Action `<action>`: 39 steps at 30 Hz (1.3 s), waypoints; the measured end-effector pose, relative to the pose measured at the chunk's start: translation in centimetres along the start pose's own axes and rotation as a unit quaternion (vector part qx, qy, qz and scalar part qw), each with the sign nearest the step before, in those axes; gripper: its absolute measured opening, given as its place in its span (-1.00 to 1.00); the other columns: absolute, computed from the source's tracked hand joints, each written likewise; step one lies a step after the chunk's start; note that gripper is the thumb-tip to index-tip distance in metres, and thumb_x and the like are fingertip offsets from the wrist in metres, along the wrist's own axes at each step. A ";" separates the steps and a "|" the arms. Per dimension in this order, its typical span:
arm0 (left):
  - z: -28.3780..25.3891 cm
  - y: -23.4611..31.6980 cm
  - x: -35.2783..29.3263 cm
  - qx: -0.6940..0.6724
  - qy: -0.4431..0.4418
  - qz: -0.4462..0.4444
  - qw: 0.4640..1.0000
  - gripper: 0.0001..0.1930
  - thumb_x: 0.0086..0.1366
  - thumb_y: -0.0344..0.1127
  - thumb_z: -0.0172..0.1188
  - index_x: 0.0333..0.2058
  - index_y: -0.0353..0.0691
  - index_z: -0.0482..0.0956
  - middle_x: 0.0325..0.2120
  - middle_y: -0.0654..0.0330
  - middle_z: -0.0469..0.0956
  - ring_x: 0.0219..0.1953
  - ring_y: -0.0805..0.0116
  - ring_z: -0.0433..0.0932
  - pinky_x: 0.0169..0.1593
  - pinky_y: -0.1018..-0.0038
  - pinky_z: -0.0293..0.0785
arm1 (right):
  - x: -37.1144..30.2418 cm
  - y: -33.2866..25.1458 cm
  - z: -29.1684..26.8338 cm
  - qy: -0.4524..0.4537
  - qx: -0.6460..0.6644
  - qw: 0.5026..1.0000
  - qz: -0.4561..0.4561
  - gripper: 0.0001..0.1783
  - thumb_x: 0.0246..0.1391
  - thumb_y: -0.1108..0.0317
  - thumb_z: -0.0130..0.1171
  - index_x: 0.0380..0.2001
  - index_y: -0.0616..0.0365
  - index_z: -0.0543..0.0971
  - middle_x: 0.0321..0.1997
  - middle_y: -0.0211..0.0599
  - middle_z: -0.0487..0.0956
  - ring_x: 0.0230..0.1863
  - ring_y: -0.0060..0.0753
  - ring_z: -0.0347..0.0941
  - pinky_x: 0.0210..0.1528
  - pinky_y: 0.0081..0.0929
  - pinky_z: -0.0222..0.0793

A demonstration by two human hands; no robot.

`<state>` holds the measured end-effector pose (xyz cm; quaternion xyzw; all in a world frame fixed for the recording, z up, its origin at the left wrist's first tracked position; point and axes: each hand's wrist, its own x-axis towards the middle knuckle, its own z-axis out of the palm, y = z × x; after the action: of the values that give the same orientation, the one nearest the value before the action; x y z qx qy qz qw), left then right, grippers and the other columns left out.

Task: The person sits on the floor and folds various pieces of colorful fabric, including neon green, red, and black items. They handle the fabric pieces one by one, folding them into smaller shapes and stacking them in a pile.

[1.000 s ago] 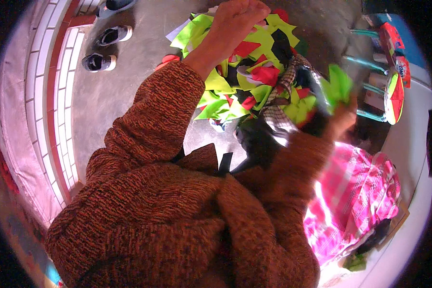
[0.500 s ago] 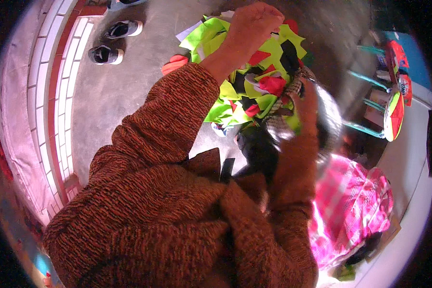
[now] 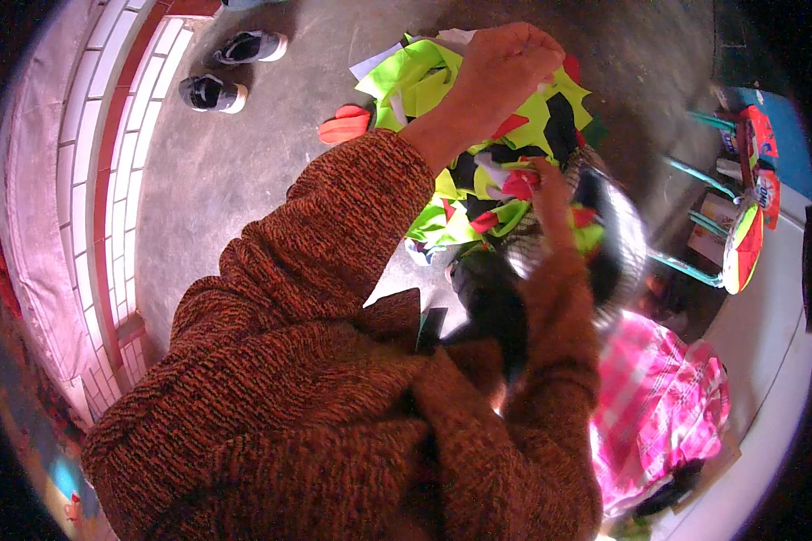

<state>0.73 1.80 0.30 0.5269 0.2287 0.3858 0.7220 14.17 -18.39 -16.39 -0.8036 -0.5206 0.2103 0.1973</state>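
A heap of lime-yellow, red, black and white fabric scraps (image 3: 424,86) lies on the floor ahead of me. My left hand (image 3: 514,61) is above the far part of the heap, its fingers curled closed; whatever they hold, if anything, is hidden. Lower and to the right, my right hand (image 3: 552,185) reaches into the heap. Its fingertips come together on a red fabric scrap (image 3: 518,186), though shadow and blur soften the detail. Just right of that hand lies a checked grey-white cloth (image 3: 624,230), partly in bright light.
Two dark shoes (image 3: 212,94) stand at the upper left. An orange-red padded piece (image 3: 345,124) lies left of the heap. At right is a small seat with turquoise legs (image 3: 686,269), with packages around it. Pink plaid cloth (image 3: 659,397) bunches at lower right.
My right hand has moved from the checked cloth's edge leftward to the red scrap. My left hand keeps its closed shape above the heap. The whole view has shifted slightly.
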 end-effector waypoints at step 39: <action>2.1 -0.8 -1.5 0.006 -0.141 -0.256 0.956 -0.52 0.06 -0.21 0.19 -0.15 -0.49 0.36 -0.30 0.07 0.50 -0.33 0.34 0.51 -0.28 0.47 0.44 | -0.5 -13.7 -11.5 0.402 0.461 0.787 0.084 -0.61 0.05 0.25 0.03 -0.09 0.20 0.29 -0.07 -0.24 0.35 -0.06 -0.35 0.28 0.00 -0.37 0.23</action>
<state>1.63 -0.69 0.14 0.5042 0.2546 0.1083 0.8181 9.90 -14.73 0.58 -0.6698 -0.1658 0.0986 0.7171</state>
